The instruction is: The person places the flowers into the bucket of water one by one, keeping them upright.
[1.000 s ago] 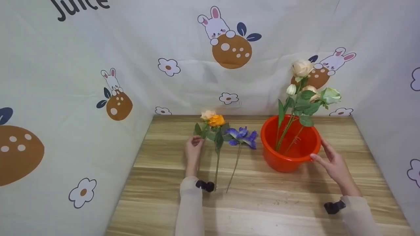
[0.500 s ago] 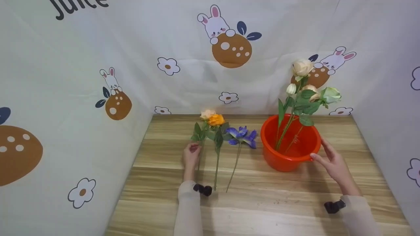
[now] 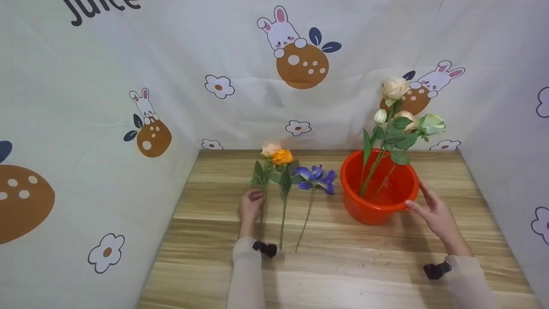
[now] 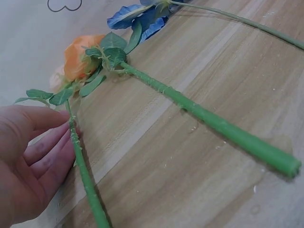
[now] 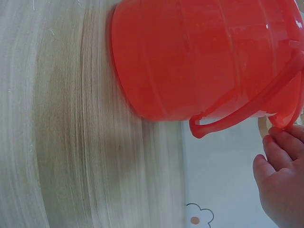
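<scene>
In the head view my left hand (image 3: 251, 208) is at the stem of a peach rose (image 3: 270, 149), just below its leaves. The left wrist view shows the thumb and fingertips on either side of the green stem (image 4: 83, 164), pinching it. Right beside lies an orange rose (image 3: 282, 157), then a blue-purple flower (image 3: 316, 179), both flat on the table. My right hand (image 3: 438, 216) holds the rim of a red bucket (image 3: 373, 213), thumb at the near side and fingers along the outer side. Several cream and pale green roses (image 3: 395, 89) stand leaning in the bucket.
The wooden table (image 3: 326, 274) carries everything. A white cloth (image 3: 240, 116) with printed rabbits and flowers rises behind and along the sides. In the right wrist view the bucket's red handle (image 5: 247, 111) hangs along its outside.
My left hand has come down from the leaves to the stem of the peach rose, then slightly right. The right hand and the bucket stay where they were.
</scene>
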`<state>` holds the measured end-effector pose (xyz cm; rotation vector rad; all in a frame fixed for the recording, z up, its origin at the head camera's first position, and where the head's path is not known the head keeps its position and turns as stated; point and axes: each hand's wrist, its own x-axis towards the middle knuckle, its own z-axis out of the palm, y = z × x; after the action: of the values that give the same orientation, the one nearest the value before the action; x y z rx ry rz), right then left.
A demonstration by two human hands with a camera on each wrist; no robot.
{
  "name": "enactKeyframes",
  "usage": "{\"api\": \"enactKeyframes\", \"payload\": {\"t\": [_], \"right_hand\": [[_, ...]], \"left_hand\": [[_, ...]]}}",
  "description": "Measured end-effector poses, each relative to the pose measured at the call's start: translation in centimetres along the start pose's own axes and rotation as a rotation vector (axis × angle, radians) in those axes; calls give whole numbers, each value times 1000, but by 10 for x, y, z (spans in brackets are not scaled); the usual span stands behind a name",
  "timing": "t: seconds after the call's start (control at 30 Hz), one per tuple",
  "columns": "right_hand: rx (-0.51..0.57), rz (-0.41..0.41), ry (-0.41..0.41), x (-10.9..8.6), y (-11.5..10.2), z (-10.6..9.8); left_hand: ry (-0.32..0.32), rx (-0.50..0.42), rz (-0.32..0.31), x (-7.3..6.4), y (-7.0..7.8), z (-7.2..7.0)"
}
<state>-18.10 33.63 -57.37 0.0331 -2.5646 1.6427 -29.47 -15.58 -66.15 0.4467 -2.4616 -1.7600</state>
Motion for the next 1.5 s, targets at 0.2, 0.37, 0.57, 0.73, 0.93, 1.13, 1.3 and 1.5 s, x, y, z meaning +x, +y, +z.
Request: {"api": "enactKeyframes", "payload": {"t": [0.2, 0.37, 0.57, 0.73, 0.93, 1.13, 1.3, 1.5], "right_hand": [[-3, -17, 11, 1, -1, 0], [4, -21, 14, 1, 0, 1], [-1, -22, 16, 0, 1, 2], [1, 1, 8, 0, 1, 2], [-3, -5, 8, 0, 1, 1], [-9, -1, 5, 0, 0, 0], [8, -9, 2, -1, -1, 0], [21, -38, 9, 0, -2, 2]], "left_hand": [[-9, 85, -2, 1, 3, 0], [-23, 96, -5, 0, 7, 1], [-40, 103, -48, 0, 11, 1], [-66, 44, -78, -1, 14, 0], [-82, -4, -98, -1, 19, -2], [-77, -29, -85, -3, 23, -5], [-68, -91, -112, -7, 30, -10], [-35, -143, -73, -10, 38, -17]]}}
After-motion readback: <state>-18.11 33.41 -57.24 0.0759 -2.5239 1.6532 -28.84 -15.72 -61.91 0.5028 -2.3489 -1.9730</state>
